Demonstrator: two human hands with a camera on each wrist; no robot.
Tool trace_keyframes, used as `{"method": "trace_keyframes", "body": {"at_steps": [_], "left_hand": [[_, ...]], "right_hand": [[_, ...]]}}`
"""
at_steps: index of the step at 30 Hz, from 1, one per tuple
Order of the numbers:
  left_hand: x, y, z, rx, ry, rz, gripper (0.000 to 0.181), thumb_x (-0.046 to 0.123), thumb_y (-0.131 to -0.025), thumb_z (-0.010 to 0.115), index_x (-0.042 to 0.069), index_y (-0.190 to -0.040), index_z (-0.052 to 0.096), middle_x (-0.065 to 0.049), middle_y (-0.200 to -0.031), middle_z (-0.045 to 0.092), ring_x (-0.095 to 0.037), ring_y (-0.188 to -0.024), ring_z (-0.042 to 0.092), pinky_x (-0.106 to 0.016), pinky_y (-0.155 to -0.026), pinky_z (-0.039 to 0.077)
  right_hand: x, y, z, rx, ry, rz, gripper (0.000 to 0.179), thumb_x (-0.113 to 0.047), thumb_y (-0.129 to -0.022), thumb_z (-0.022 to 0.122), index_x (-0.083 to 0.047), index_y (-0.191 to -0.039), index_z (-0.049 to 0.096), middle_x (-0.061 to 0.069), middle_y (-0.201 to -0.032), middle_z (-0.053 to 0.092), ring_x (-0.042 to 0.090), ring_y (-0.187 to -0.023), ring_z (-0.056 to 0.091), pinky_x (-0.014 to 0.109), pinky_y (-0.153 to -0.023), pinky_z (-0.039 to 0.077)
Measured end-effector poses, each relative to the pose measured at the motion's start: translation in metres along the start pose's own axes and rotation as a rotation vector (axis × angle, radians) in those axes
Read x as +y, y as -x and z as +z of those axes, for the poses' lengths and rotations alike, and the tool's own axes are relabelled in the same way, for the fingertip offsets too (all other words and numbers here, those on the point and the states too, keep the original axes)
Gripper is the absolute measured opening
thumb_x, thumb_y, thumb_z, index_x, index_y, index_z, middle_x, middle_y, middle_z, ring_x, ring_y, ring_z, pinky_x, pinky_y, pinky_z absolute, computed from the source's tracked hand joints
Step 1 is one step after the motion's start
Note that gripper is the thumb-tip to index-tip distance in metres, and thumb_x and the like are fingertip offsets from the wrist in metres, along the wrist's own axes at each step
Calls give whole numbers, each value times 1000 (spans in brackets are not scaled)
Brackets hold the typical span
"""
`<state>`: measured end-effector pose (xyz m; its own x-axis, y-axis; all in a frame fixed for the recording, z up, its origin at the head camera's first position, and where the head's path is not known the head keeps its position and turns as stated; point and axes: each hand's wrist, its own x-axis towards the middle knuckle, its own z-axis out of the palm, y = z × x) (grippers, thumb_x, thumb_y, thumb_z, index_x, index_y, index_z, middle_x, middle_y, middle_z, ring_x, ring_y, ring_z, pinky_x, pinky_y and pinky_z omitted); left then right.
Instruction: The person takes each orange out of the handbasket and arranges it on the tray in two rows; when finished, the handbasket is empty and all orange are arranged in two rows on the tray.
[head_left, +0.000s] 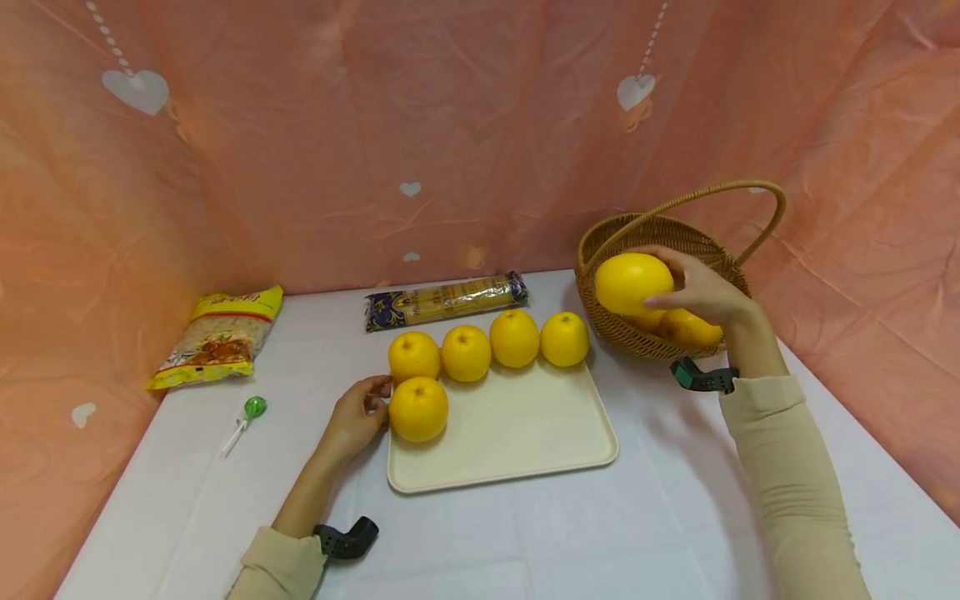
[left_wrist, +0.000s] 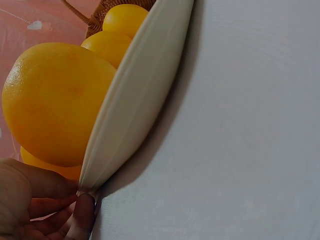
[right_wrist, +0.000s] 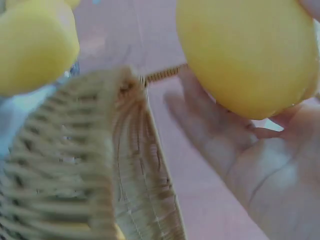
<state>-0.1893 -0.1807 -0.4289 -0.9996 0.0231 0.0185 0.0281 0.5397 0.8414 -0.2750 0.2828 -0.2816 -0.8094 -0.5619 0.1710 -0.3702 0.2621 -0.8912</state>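
Observation:
My right hand (head_left: pixel 701 285) grips a large yellow orange (head_left: pixel 634 283) over the opening of a wicker basket (head_left: pixel 622 333); in the right wrist view, fingers wrap round this orange (right_wrist: pixel 250 55) above the woven rim. Other yellow fruit (head_left: pixel 690 328) lies inside the basket, partly hidden. At the left edge of a cream tray (head_left: pixel 517 433), my left hand (head_left: pixel 356 417) pinches the rim between thumb and finger, as the left wrist view shows on the tray (left_wrist: pixel 135 105). Beside it on the tray sits an orange (head_left: pixel 418 409). Several more, among them one orange (head_left: pixel 466 353), line its far edge.
Behind the tray lies a long clear-and-purple packet of noodles or pasta (head_left: pixel 447 302). A yellow-ended food bag (head_left: pixel 217 337) is at the far left, with a green lollipop (head_left: pixel 255 407) nearer. The basket's tall handle (head_left: pixel 720 190) arches above the right hand. A pink curtain (head_left: pixel 480 125) hangs behind.

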Motion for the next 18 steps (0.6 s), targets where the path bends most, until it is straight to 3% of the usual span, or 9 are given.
{"method": "trace_keyframes", "body": {"at_steps": [5, 18], "left_hand": [[1, 0, 0, -2, 13, -2, 47, -8, -81, 48, -6, -128, 48, -22, -112, 56, -24, -86, 51, -23, -66, 50], [1, 0, 0, -1, 20, -11, 47, -7, -82, 49, -6, -129, 48, -22, -112, 55, -24, -86, 51, -23, -66, 50]], "right_hand": [[-2, -1, 17, -42, -68, -76, 64, 12, -78, 61, -12, -134, 40, 3, -127, 43, 18, -102, 51, 27, -79, 52], [1, -8, 79, -38, -217, -280, 69, 10, -74, 67, -3, -135, 39, 3, -134, 43, 17, -117, 45, 27, -92, 46]]}}
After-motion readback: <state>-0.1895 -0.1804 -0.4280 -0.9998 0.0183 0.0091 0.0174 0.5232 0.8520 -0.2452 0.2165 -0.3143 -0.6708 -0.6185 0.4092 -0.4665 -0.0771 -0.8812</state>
